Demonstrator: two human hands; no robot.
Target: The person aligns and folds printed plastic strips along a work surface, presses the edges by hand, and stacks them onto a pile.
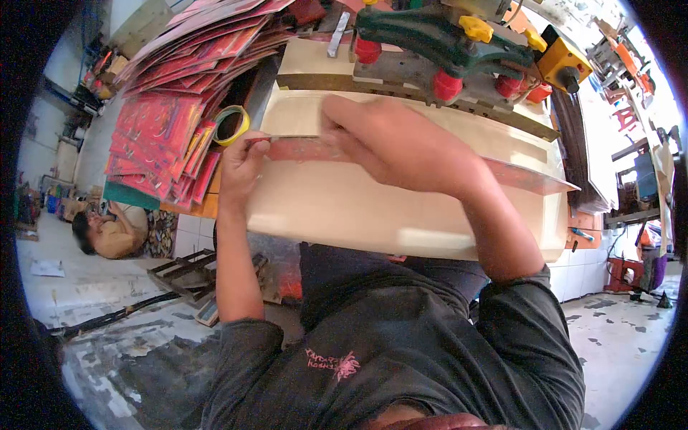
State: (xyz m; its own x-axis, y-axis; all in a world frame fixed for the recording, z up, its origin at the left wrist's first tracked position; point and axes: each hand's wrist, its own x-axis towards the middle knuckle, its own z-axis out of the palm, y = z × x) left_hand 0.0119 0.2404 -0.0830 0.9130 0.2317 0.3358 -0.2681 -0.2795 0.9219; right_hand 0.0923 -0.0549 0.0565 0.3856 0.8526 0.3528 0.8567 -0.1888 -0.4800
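My left hand (242,163) is closed at the left end of a long, flat strip with a worn red face (297,149), its fingers pinched at the end. The strip lies across a cream-coloured sheet (344,208) on the bench. My right hand (380,132) is above the strip, left of its middle, with curled, motion-blurred fingers. Anything held in it is hidden. The strip's right end (559,185) comes out beyond my right forearm. A roll of yellow tape (231,125) stands just above my left hand.
Stacked red printed sheets (154,136) fill the bench's left side. A green machine (437,39) with red knobs spans the back, with a yellow control box (564,61) at its right. Another person (118,231) is low at the far left. A dark metal frame (190,272) lies on the floor.
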